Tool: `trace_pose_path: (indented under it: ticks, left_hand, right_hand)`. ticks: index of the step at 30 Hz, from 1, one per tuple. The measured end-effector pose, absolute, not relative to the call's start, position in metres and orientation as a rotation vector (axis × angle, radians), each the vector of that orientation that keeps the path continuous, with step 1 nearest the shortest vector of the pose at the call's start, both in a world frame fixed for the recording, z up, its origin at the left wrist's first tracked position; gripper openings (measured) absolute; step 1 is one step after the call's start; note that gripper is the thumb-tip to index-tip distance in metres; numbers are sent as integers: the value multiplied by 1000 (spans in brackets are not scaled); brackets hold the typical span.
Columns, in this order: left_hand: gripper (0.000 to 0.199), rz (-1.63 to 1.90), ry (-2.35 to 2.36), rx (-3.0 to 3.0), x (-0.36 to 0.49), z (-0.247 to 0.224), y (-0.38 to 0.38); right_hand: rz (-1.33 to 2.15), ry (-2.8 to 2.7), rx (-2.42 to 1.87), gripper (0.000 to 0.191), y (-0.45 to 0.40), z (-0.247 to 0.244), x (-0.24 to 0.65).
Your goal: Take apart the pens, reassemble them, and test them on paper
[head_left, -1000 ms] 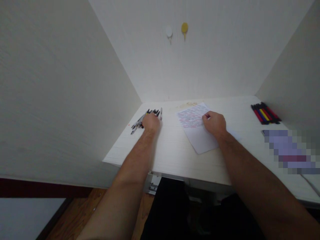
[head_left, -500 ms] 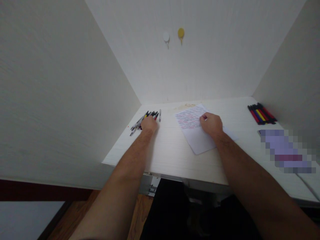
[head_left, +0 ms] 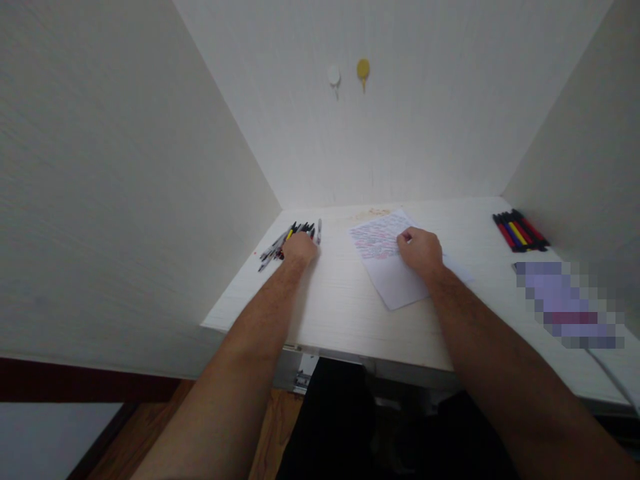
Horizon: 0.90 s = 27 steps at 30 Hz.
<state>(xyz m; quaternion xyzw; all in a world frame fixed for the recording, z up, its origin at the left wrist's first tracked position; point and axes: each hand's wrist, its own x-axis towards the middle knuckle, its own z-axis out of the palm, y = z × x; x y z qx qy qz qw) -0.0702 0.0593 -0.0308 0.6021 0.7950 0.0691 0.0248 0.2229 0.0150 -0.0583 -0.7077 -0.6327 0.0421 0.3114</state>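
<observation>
My left hand (head_left: 300, 249) lies over the near side of a heap of pens (head_left: 274, 251) at the left of the white desk. Its fingertips are hidden behind the back of the hand, so what they touch or hold cannot be made out. My right hand (head_left: 421, 250) rests on the right part of a paper sheet (head_left: 383, 270), its fingers curled together; nothing can be made out between them. Rows of blue and red writing cover the sheet's upper half, while the lower half is blank. A clear pen (head_left: 319, 231) lies apart, just right of the heap.
Several markers (head_left: 520, 231) in red, blue, yellow and black lie side by side at the back right. Nearer me is a pixelated purple object (head_left: 565, 303) with a cable. Two hooks, one white (head_left: 334, 76), one yellow (head_left: 363, 69), hang on the back wall.
The view has shifted slightly. My left hand has moved a little to the right beside the pens, and some pens under it lie slightly differently. My right hand stays on the sheet.
</observation>
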Motion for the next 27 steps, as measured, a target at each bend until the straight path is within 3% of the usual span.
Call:
trace_pose_path:
  ticks: [4,7,12,15,19,24,27]
  left_hand:
    - [29,234,2546,1842,-78,-25,59]
    - [24,553,2548,1849,-72,-20,55]
    - [13,1016,1913,2094,-11,-26,34]
    - [10,1048,1565,2152,26,-38,21]
    - [9,1055,1449,2143,42,-51,15]
    - [10,1141,1412,2222,38,-56,20]
    - [9,1128,1384,2297,37,-57,21]
  right_hand:
    - [141,-1630,-1857,24,15,-58,223]
    - [188,-1570,-1796,23,18,-61,224]
    - [358,-1416,-1554,17,25,-64,223]
    - [685,-1223,-1311,19,27,-60,220]
    - [1017,-1023,-1133,20,23,-49,216]
    - [1054,-1040,-1037,17,17,-43,214]
    - [999,-1046,-1062,27,17,-45,214]
